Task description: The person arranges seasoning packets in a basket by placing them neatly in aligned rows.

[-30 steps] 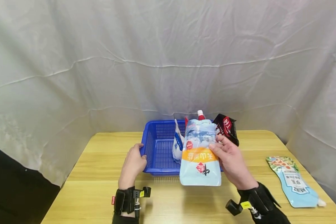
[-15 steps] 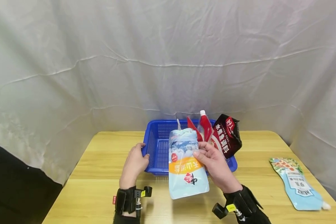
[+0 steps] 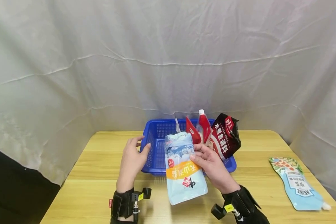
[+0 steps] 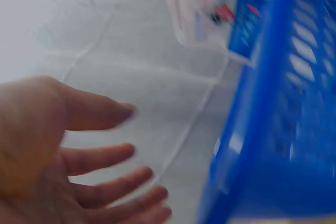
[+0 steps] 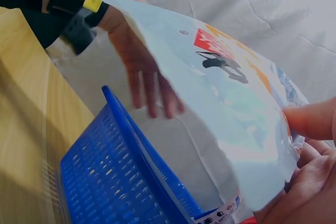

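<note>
My right hand (image 3: 214, 169) pinches a light blue bag of salt (image 3: 182, 189) by its side edge, thumb in front. The bag hangs tilted over the near side of the blue plastic basket (image 3: 154, 171), its print upside down. In the left wrist view my left hand (image 4: 47, 156) has its fingers spread and stands apart from the basket's rim (image 4: 252, 114). Inside the basket stand a red packet (image 3: 193, 132), a red spouted pouch (image 3: 204, 126) and a black seasoning bag (image 3: 226, 137). A white packet (image 3: 177, 126) is mostly hidden behind the salt.
A light blue Heinz squeeze pouch (image 3: 298, 186) lies on the wooden table (image 3: 86, 186) at the right. Grey-white cloth (image 3: 168, 87) hangs behind the table and along its sides.
My right hand has brought the salt bag leftward and closer to me, uncovering the red pouch and black bag. The left hand has let go of the basket's rim.
</note>
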Demonstrator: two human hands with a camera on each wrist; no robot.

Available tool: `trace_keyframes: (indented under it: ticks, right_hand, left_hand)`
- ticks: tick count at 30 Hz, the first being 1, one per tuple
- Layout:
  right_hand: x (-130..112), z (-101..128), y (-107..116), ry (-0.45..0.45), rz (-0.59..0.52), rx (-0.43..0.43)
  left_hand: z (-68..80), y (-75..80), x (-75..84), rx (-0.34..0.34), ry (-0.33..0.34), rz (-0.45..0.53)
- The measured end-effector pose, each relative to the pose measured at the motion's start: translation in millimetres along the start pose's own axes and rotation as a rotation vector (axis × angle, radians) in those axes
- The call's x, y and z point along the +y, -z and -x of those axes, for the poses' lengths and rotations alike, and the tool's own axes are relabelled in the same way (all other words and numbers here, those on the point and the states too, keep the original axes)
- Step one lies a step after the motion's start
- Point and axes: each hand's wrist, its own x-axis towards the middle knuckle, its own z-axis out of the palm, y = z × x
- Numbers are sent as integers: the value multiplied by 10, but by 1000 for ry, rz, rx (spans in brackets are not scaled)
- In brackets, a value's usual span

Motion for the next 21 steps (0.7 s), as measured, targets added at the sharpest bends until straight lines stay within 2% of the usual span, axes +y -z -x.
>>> trace_keyframes:
  ticks: [2, 4, 6, 9, 15, 18, 21]
  right_hand:
    - [-2, -3, 3, 17, 3, -26]
    - [-2, -8, 8, 31, 8, -50]
    - [0, -12, 13, 40, 15, -72]
    - [8, -21, 17, 50, 28, -101]
    - [31, -30, 21, 44, 46, -155]
    - [35, -25, 17, 27, 52, -179]
    - [40, -9, 11, 9, 57, -192]
  left_hand:
    - [22, 18, 59, 16, -35, 127]
    - [48, 26, 124, -8, -65, 269]
    - [69, 22, 183, -63, -81, 384]
    - [94, 6, 259, -187, -88, 500]
    - [112, -45, 323, -428, -91, 532]
    - [123, -70, 329, -497, -111, 523]
    - [135, -89, 318, -532, -131, 516]
